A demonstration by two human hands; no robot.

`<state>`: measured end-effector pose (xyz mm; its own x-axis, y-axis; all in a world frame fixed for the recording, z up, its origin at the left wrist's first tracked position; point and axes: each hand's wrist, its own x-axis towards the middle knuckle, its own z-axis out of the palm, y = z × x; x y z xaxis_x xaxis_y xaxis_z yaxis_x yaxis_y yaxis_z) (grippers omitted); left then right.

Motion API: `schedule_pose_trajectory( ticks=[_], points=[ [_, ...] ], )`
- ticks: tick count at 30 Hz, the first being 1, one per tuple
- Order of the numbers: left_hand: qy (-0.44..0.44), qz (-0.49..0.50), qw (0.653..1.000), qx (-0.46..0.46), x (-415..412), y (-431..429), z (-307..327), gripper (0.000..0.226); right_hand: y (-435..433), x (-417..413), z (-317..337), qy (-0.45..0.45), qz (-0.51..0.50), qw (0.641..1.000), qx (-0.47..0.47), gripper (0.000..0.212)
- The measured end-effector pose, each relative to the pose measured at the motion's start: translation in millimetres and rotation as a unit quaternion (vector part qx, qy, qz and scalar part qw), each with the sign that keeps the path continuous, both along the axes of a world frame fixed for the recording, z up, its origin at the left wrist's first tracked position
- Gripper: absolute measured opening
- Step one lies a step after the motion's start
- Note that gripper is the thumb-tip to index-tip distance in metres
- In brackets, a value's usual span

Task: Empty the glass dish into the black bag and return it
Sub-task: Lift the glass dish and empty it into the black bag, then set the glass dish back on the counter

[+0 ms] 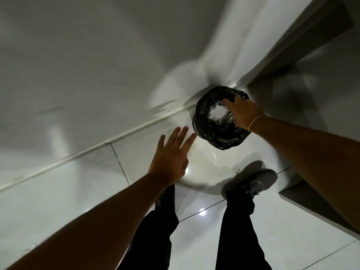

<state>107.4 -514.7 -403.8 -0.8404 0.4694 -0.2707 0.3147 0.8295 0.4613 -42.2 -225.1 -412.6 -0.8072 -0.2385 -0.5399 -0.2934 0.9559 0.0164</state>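
Two bare arms reach out from the bottom of the frame, and they are the closest things to the camera. The left hand is in the middle of the frame, a little left. It is flat and its fingers are spread out. It holds nothing and hangs over the floor, with its fingertips just beside the black bag. The right hand is in the middle right of the frame. It has a thin yellow band on the wrist. This hand rests on the top of the black bag, and its fingers go down into the open mouth. I cannot tell if it is pinching anything in there. The black bag is shiny and crinkly. It sits on the floor near the wall and just beside a pale cabinet edge in the upper right. Something white and bright shows inside the bag, next to the fingers. The picture is too blurry to tell what it is. Lower down there are two legs in dark trousers and a grey shoe on the shiny white tiles.
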Motion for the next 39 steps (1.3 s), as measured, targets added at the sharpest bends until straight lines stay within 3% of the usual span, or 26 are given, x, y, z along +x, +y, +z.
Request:
schedule_pose_trajectory(
  ticks=[5, 8, 13, 16, 19, 22, 25, 28, 30, 33, 39],
  points=[
    [-0.006, -0.007, 1.000, -0.008, 0, 1, -7, 0.085, 5, 3, -17, 0.015, 0.011, 1.000, -0.006, 0.111],
    [-0.007, -0.013, 1.000, -0.011, 0, 2, -8, 0.084, 7, 2, -19, 0.008, 0.005, 1.000, -0.003, 0.094],
    [-0.010, -0.027, 1.000, -0.011, -3, 7, -4, 0.084, 11, 6, -23, 0.018, -0.013, 1.000, -0.017, 0.099],
    [-0.005, -0.038, 0.999, -0.016, -5, 10, 4, 0.085, 13, 10, -16, 0.016, -0.060, 0.998, -0.029, 0.086],
    [0.013, -0.052, 0.998, -0.018, -7, 13, 24, 0.085, 13, 19, 8, 0.040, -0.179, 0.978, -0.095, 0.093],
    [0.030, -0.058, 0.998, -0.024, -6, 19, 59, 0.088, 12, 39, 61, 0.056, -0.380, 0.900, -0.208, 0.083],
    [0.045, -0.063, 0.996, -0.033, -1, 28, 97, 0.091, 14, 66, 118, 0.030, -0.579, 0.735, -0.351, 0.054],
    [0.059, -0.102, 0.992, -0.055, -5, 44, 151, 0.085, 33, 101, 190, 0.032, -0.666, 0.589, -0.456, 0.034],
    [0.061, -0.115, 0.990, -0.047, -10, 60, 186, 0.079, 44, 126, 243, 0.039, -0.674, 0.525, -0.518, 0.030],
    [0.085, -0.140, 0.986, -0.011, -24, 105, 243, 0.068, 68, 163, 323, 0.070, -0.666, 0.475, -0.572, 0.018],
    [0.151, -0.190, 0.967, 0.073, -75, 234, 324, 0.051, 149, 199, 420, 0.214, -0.679, 0.427, -0.557, 0.015]
  ],
)
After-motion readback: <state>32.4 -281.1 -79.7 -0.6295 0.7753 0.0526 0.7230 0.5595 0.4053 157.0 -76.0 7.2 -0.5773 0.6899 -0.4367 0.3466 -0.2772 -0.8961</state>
